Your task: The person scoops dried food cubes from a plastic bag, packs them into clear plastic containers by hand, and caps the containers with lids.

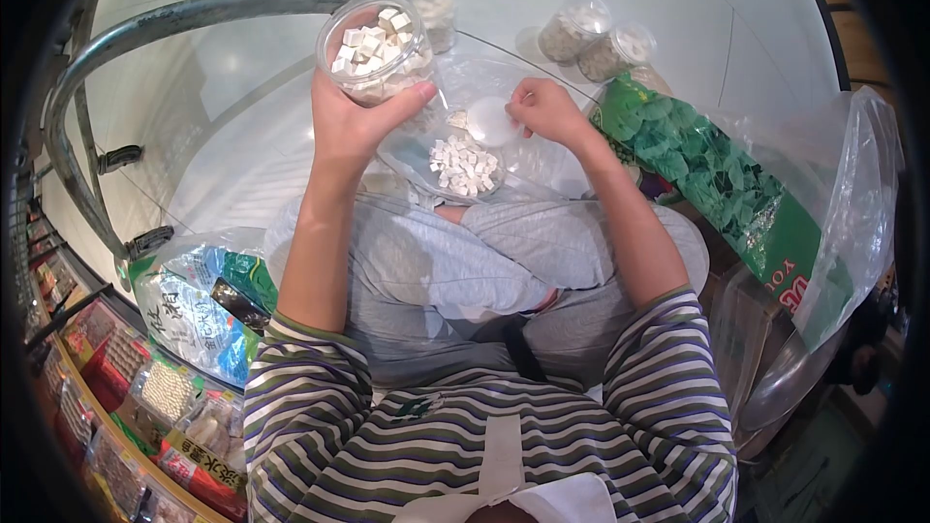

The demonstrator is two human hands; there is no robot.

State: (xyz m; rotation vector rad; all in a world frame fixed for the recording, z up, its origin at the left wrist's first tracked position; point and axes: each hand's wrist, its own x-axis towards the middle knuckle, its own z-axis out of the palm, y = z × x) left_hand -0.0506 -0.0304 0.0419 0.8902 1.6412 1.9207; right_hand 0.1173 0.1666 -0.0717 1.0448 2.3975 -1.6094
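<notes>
My left hand (356, 121) is wrapped round a clear plastic jar (376, 50) filled with white cubes, its open top tilted toward me. To the right, my right hand (550, 112) pinches the edge of a pale, translucent round piece (492, 123), perhaps a scoop or lid. Just below that piece lies a heap of white cubes (465, 166) in a clear bag or container, close to my crossed legs. The jar is held above and left of the heap, apart from my right hand.
Filled jars stand on the floor, one behind my left hand (433, 10) and two farther right (576, 29). A metal frame (203, 10) curves at the left. Green packaging (717, 179) lies right, a printed bag (199, 300) left, beside shelves of packets.
</notes>
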